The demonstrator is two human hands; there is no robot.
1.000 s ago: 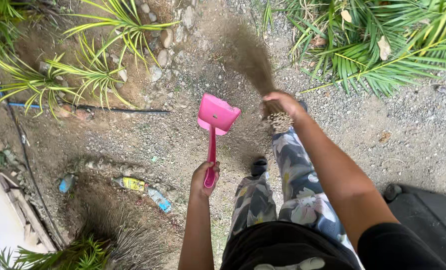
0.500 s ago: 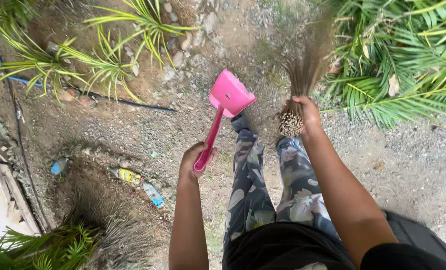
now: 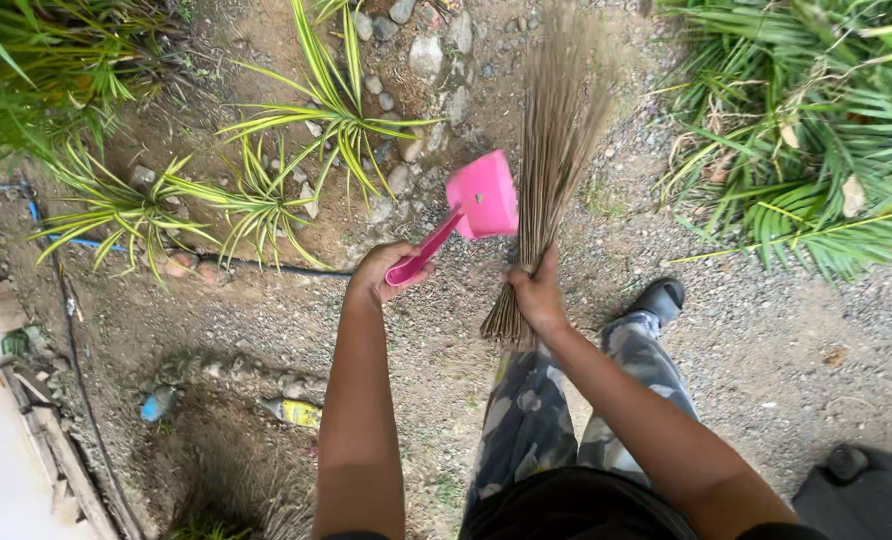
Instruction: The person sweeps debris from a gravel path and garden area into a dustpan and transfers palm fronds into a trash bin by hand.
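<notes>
Left hand clamped on pink dustpan, right hand gripping stick broom, yellow wrapper on ground

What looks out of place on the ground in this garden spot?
Litter lies in the dirt at lower left: a blue scrap and a yellow wrapper, odd among gravel and plants. The left hand holds a pink dustpan; the right hand grips a stick broom.
</notes>
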